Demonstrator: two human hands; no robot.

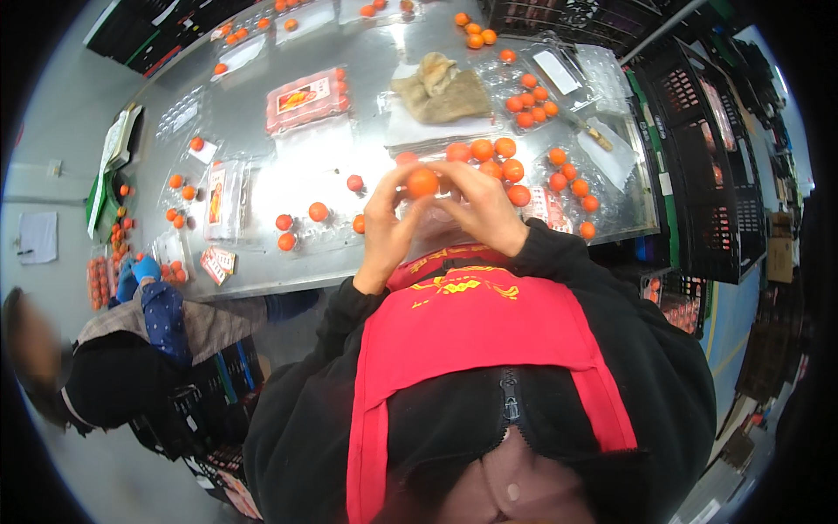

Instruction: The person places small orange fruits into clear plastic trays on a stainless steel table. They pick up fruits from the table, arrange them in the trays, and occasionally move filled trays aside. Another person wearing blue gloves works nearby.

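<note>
An orange-red round fruit (422,183), perhaps a small tomato or citrus, is held up between the fingertips of my left hand (391,213) and my right hand (481,203). Both hands are raised over the near edge of the metal table (314,272). Below and beside them lies a clear plastic tray, partly hidden by my hands, with several such fruits (482,150) in and around it. Left of my left hand, loose fruits (318,211) rest on the table. A printed red and white card or label (547,207) lies right of my right hand.
A brown cloth (445,95) lies on white sheets beyond my hands. A filled clear package (308,100) stands farther left. At the right are a wooden-handled tool (597,137) and black plastic crates (707,157). A co-worker's blue-gloved hands (145,268) are at the table's left end.
</note>
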